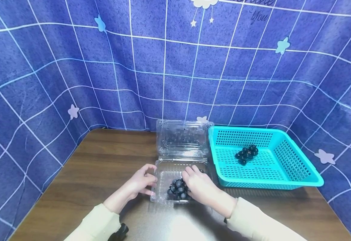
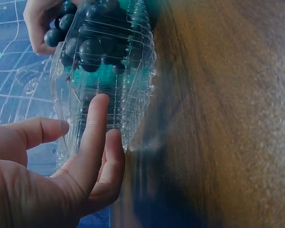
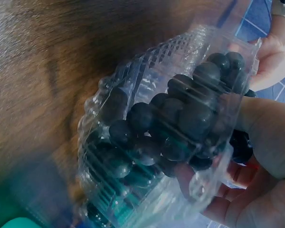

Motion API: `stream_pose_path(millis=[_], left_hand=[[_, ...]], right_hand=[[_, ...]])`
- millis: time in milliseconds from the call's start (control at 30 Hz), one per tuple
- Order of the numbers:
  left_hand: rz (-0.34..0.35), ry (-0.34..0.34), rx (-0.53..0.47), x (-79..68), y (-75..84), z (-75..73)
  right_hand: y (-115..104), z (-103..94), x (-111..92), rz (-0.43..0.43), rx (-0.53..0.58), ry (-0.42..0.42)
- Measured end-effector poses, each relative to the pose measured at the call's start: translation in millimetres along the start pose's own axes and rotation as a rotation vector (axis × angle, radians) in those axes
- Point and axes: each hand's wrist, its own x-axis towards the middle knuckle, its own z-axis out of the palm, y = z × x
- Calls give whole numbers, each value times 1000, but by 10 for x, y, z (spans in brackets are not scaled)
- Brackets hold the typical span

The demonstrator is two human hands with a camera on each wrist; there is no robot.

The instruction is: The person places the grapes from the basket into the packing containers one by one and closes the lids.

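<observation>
A clear plastic clamshell box (image 1: 163, 177) stands on the table with its lid (image 1: 182, 137) raised behind it. Inside, toward the front right, lies a bunch of dark grapes (image 1: 177, 189). My right hand (image 1: 200, 187) reaches over the box's right side and grips the grapes, its fingertips partly hidden among them; the right wrist view shows the grapes (image 3: 173, 114) through the ribbed wall. At the box's left wall is my left hand (image 1: 140, 182), fingers spread and fairly straight. In the left wrist view its index finger (image 2: 96, 128) lies along the wall, with the thumb close by the rim.
Just right of the box, a turquoise plastic basket (image 1: 268, 184) holds a smaller bunch of dark grapes (image 1: 247, 154). The brown wooden table (image 1: 103, 160) extends to the left. A blue checked curtain (image 1: 178, 83) hangs behind and at both sides.
</observation>
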Motion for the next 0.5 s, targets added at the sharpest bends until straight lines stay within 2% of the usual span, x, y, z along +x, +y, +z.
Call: stream_pose_path(millis=[133, 500], left_hand=[[0, 1, -2, 0, -1, 0], [-8, -3, -5, 11, 4, -3]], right_hand=[[-29, 26, 23, -20, -8, 16], [-84, 99, 93, -35, -18, -7]])
